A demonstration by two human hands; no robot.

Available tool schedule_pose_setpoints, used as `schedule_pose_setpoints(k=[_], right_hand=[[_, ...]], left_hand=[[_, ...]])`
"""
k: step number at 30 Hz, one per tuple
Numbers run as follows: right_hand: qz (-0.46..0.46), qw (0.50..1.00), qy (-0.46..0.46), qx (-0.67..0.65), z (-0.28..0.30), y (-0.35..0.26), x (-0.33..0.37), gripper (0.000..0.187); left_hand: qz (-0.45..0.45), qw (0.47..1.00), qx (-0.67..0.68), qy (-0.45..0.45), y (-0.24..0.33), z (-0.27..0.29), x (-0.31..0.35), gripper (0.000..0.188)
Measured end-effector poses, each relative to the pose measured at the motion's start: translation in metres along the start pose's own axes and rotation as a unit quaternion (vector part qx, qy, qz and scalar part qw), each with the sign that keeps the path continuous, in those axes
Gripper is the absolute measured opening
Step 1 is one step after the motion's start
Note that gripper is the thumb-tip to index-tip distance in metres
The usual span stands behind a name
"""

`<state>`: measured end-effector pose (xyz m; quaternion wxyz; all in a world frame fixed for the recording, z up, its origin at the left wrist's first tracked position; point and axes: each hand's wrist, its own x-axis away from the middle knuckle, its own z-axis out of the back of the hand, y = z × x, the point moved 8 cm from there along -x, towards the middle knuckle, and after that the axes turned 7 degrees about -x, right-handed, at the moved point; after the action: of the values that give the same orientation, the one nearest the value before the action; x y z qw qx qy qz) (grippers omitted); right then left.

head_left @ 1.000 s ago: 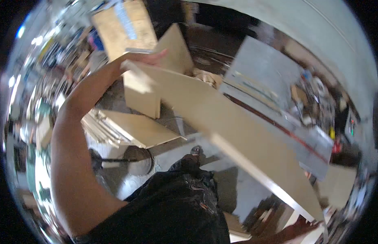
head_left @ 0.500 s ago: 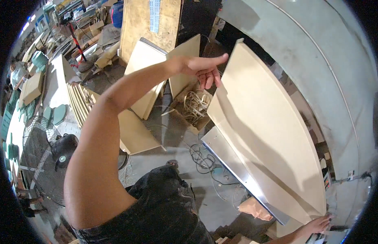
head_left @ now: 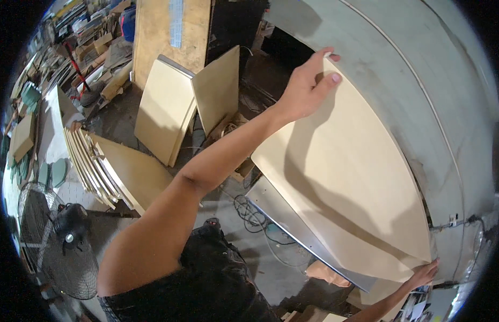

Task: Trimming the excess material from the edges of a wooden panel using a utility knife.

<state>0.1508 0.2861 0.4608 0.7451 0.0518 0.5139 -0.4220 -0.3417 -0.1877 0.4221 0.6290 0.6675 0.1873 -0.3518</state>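
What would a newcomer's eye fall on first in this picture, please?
Most likely the big cream panel at the right, its top corner held in the person's left grip and its lower end at the right grip. Then the stack of similar boards at the left, and the black fan at the lower left.

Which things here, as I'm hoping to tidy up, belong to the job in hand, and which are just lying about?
In the job:
- large cream panel, edge gripped by the left hand; right hand at its near corner
- metal surface beneath it

Apparently just standing or lying about:
- caged fan
- upright wooden board
- stacked panels (possibly related)
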Motion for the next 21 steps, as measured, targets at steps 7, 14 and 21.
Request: schedule_pose_setpoints(k=[7,14,21], right_hand=[[0.104,0.986,-0.059,0.115,-0.043,0.077,-0.02,0.042],[-0.056,0.998,0.002,0.027,-0.05,-0.018,0.008,0.037],[0.001,0.975,0.21,-0.071,0.03,-0.008,0.041,0.061]], left_hand=[[-0.014,0.991,0.033,0.131,-0.013,0.011,-0.006,0.03],[-0.123,0.983,-0.031,0.134,-0.01,0.008,-0.019,0.036],[-0.006,0.971,-0.114,0.212,0.006,-0.025,-0.019,0.038]])
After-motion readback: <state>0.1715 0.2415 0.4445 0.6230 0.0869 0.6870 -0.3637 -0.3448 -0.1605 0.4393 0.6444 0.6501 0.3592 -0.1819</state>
